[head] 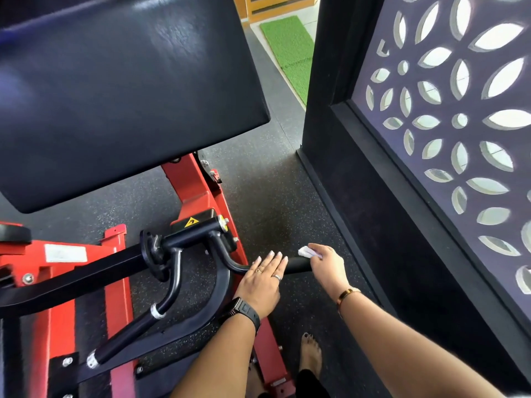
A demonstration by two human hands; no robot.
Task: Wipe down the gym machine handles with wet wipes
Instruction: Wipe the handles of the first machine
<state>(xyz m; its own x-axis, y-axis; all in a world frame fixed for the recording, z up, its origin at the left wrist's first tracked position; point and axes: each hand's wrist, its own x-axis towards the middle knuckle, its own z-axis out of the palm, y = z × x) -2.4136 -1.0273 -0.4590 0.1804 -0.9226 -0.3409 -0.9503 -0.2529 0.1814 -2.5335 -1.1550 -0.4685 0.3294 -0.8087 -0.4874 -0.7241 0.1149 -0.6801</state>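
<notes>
A broad black padded vinyl cushion (126,93) fills the upper left, tilted over the red-painted steel machine frame (198,193), which stands on speckled dark rubber flooring (270,185). To the right rises a dark partition panel with leaf-shaped cut-outs (448,110); beyond its edge lies a green artificial-grass mat (290,50).

From the frame a curved black steel arm (221,285) sweeps toward the person and ends in a short black rubber-gripped handle (297,265), pointing right. A second black bar handle with silver collars (126,334) slants lower left, untouched.

The left hand (263,282) — a black watch (244,310) on its wrist, rings on two fingers — lies flat and open over the inner part of the handle, fingers extended. The right hand (327,268), with a gold bangle (346,295) on the wrist, is curled over the handle's outer end, fingers pinching a small crumpled white wet wipe (307,251) that sits at the handle's tip.

A bare foot (310,354) stands on the floor below the hands.
</notes>
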